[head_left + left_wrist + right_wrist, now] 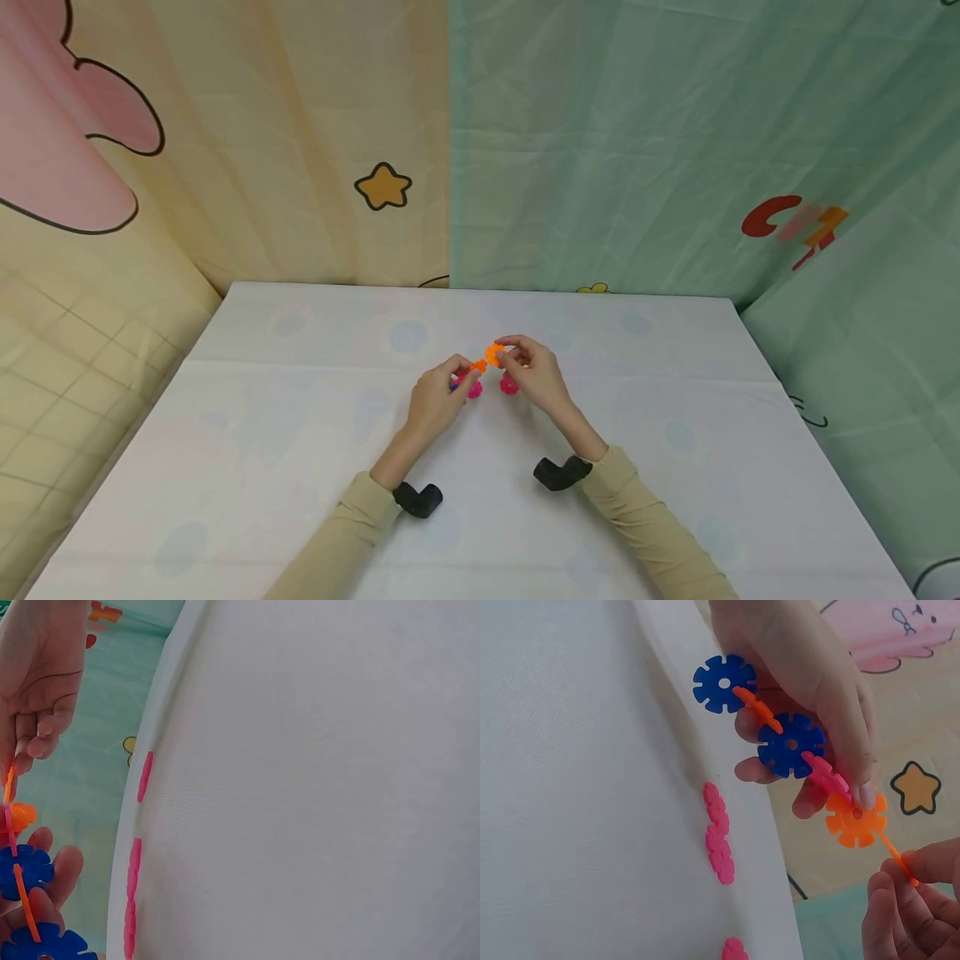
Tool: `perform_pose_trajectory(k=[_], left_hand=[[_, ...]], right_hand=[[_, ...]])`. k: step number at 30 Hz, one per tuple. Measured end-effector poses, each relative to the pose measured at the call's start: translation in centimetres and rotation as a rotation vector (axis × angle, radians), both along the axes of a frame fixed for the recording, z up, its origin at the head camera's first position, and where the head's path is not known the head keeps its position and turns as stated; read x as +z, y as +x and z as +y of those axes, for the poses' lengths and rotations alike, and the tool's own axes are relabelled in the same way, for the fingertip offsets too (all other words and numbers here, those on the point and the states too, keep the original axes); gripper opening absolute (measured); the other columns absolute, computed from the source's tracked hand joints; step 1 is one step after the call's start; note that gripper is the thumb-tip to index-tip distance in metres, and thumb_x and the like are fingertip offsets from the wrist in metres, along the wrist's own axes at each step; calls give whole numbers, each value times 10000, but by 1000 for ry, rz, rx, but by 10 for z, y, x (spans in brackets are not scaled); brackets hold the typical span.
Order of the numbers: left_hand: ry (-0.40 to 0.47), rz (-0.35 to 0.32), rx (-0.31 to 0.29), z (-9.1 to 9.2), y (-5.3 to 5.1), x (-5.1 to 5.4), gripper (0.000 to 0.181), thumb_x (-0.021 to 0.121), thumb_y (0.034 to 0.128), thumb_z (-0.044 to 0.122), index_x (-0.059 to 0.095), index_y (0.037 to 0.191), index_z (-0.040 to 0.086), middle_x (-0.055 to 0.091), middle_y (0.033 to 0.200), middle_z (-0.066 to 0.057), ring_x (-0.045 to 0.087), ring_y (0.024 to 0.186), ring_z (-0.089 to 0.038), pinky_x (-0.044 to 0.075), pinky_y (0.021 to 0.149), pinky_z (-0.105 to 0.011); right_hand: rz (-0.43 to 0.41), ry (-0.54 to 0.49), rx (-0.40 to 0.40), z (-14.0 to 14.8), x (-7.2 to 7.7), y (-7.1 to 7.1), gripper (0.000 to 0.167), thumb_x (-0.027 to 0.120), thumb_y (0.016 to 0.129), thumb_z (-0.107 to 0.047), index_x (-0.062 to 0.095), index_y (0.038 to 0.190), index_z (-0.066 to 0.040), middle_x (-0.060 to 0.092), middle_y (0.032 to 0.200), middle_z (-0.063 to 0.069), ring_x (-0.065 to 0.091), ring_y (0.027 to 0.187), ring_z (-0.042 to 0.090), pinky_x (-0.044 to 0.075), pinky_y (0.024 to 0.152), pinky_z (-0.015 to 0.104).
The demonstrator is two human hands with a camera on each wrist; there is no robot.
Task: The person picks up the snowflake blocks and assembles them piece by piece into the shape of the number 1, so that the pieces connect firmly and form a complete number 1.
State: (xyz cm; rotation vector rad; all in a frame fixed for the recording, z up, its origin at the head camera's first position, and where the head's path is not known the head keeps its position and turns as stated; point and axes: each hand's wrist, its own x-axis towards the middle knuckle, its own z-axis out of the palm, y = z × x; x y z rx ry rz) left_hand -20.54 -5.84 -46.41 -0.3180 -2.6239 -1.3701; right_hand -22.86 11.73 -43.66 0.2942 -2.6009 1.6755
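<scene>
Disc chain along left grip, end apparently in right grip

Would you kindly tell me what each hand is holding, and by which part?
The left hand pinches a chain of notched discs by its orange end disc; the right hand pinches another orange disc near its rim.
</scene>
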Motion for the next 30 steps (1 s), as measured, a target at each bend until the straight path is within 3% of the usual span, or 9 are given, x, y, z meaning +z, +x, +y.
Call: perform_pose_trajectory(k=[5, 13, 21, 30], left_hand=[[-29, 33, -5, 0, 0, 0, 141, 620, 941, 261, 654, 978, 129, 673, 743, -18, 560, 511, -93, 384, 446, -208], [-89, 93, -2, 0, 0, 1, 145, 622, 940, 269, 666, 959, 132, 611, 671, 39, 390, 489, -81, 309, 459, -196], [-99, 133, 12, 2, -1, 1, 126, 624, 939, 255, 671, 942, 138, 614, 683, 46, 411, 514, -72, 338, 485, -203], [-77, 191, 33, 3, 0, 2, 124, 643, 926, 243, 675, 915, 125, 604, 659, 36, 432, 538, -69, 356, 508, -206]], right_hand=[[10, 21, -4, -2, 0, 1, 227, 613, 930, -121, 649, 1140, -42, 669, 858, 240, 596, 668, 295, 445, 502, 185], [32, 53, -9, -3, -1, 1, 218, 624, 928, -128, 666, 1128, -53, 671, 840, 220, 589, 645, 210, 453, 513, 181], [78, 37, -19, -7, -1, 4, 207, 607, 918, -78, 668, 1112, -39, 668, 814, 211, 668, 660, 264, 483, 519, 178], [126, 42, -52, -12, 4, 6, 194, 614, 893, -38, 696, 1069, -27, 646, 718, 140, 655, 575, 185, 486, 492, 189]])
